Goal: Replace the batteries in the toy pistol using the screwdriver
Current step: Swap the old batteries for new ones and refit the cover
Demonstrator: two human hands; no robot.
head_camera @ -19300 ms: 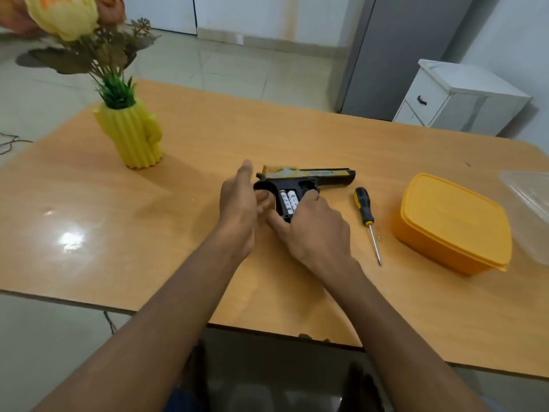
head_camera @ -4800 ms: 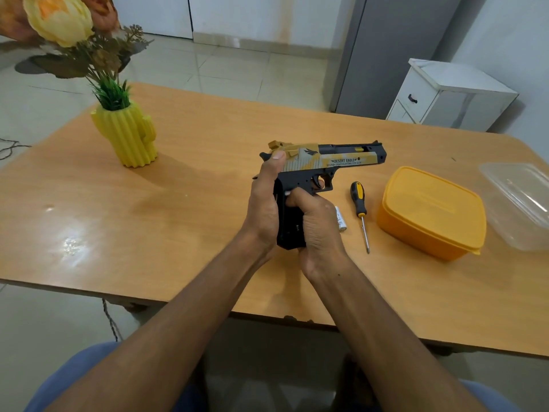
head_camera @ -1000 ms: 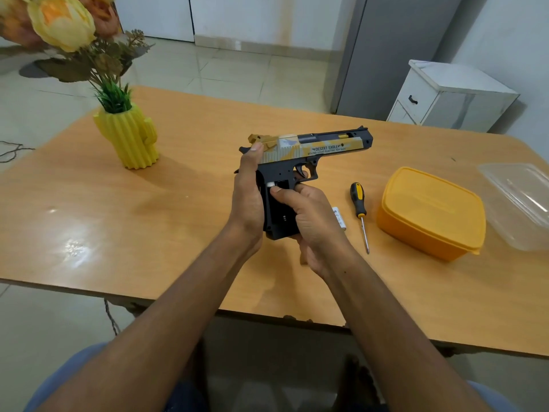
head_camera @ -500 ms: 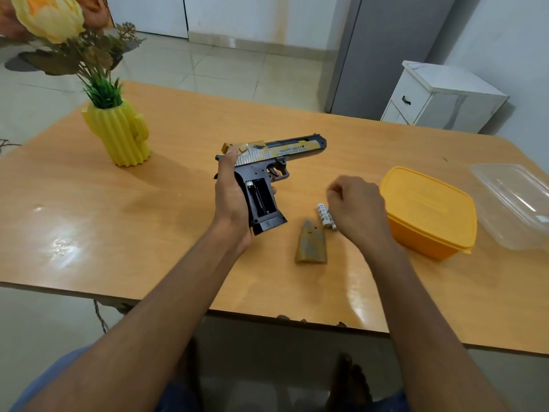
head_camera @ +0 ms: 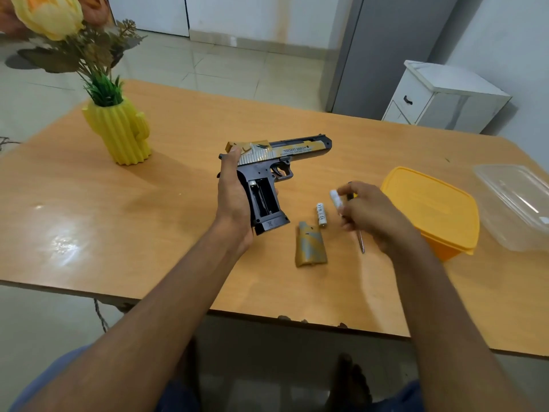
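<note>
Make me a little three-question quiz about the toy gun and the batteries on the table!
1. True or false: the left hand holds the toy pistol with its battery slot open.
2. What does the right hand pinch? A) a battery B) the grip cover C) the yellow box
3. Fill in: the screwdriver lies on the table, partly hidden under the ____ hand.

Key:
1. True.
2. A: it pinches a white battery; a second battery and the grip cover lie on the table, and the yellow box is untouched.
3. right.
</note>
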